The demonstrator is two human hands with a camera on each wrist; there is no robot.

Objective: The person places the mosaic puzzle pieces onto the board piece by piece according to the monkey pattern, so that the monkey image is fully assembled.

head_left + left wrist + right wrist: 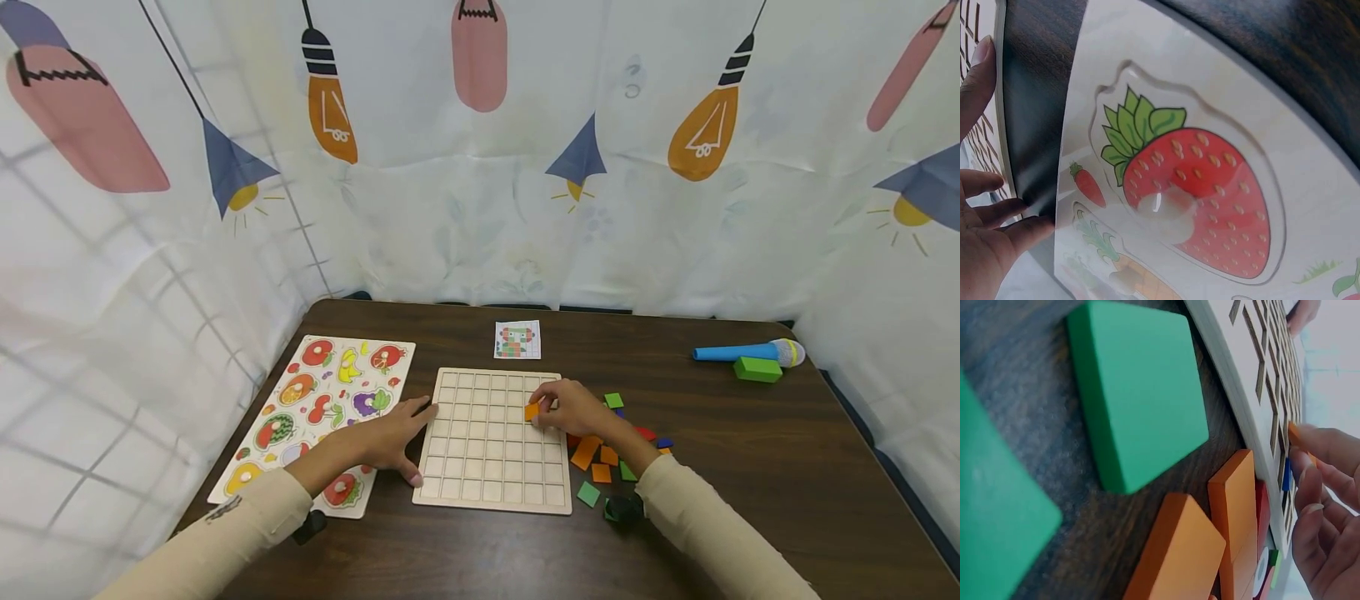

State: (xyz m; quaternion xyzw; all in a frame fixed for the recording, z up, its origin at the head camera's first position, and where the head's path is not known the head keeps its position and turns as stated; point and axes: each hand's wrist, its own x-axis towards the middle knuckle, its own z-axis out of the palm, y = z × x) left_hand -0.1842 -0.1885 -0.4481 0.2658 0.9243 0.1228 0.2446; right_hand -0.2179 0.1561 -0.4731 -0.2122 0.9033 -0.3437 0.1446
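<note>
A pale wooden grid board [487, 450] lies on the table in front of the person. The left hand [386, 433] rests at its left edge with spread fingers and thumb, seen also in the left wrist view as a hand [985, 231] along the rim. Near the board's upper right, the right hand [570, 408] pinches a small orange square tile [531, 412] between thumb and fingertips. In the right wrist view this orange tile [1294, 434] is tilted on edge at the grid, and a bit of blue [1286, 475] shows below it.
Loose orange tiles [587, 452], green tiles [588, 493] and red and blue ones lie right of the board. A fruit puzzle board [300, 396] lies left, partly under the left forearm. Behind are a pattern card [517, 340], blue toy microphone [735, 353] and green block [757, 370].
</note>
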